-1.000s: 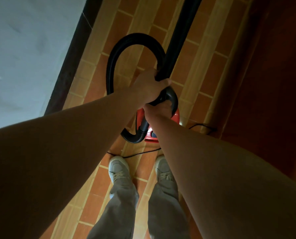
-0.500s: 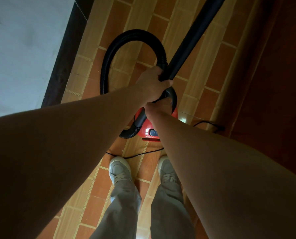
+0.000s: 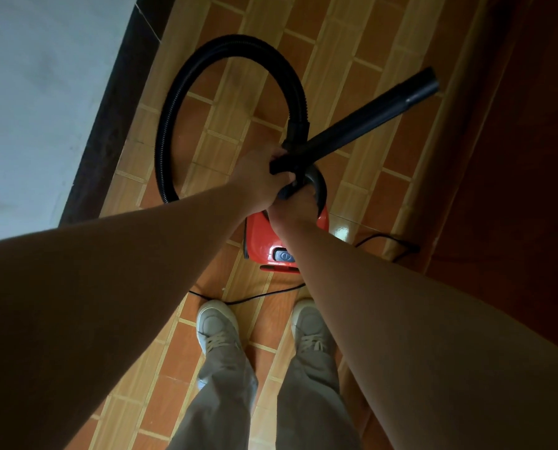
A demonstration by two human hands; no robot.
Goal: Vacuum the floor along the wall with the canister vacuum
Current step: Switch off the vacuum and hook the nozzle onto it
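I count one red canister [image 3: 264,237], one hose [image 3: 173,118] looped toward the wall [image 3: 27,92], one wand [image 3: 362,125], one cord [image 3: 261,295], two shoes [image 3: 217,326]; the canister stands on the tiles just ahead of my shoes; my left hand [image 3: 258,177] and right hand [image 3: 295,207] both grip the wand at its handle end; compared with half a second before, the wand is swung to the right, and its open tip is now in view.

The canister vacuum [image 3: 264,238] is just ahead of the shoes [image 3: 215,326] on the floor [image 3: 352,43]; the cord [image 3: 261,295] lies between them; the wall [image 3: 43,92] runs along the floor's left edge; the hose [image 3: 173,125] loops left, towards it; above the canister, the left hand [image 3: 258,177] grips the wand [image 3: 362,125], which points ahead-right; just behind, the right hand [image 3: 295,206] grips the handle [image 3: 318,186].
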